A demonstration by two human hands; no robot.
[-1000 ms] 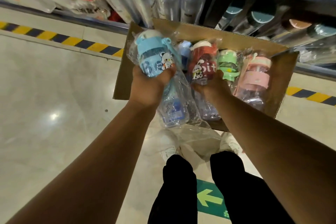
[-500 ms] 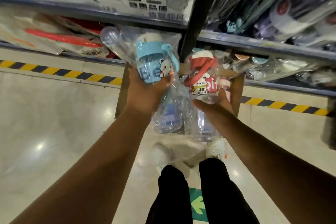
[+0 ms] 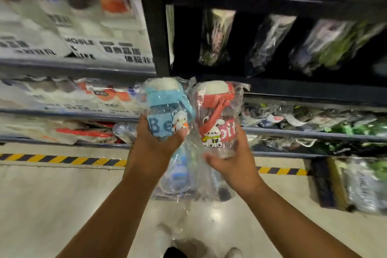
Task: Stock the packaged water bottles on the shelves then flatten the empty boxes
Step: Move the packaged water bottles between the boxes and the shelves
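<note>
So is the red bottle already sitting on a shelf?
No, the right hand grips the wrapped red bottle in the air, in front of the shelves.

Likely a shop: stocked shelves [image 3: 293, 132].

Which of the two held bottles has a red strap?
The red bottle in the right hand; the blue bottle in the left hand has blue trim.

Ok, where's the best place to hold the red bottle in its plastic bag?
Take the red bottle round its clear lower body, coming from underneath and the right. It stands roughly upright, lid up, and the loose plastic bag hangs slack below, so pinching film alone would likely slip; the curved strap crosses its front.
</note>
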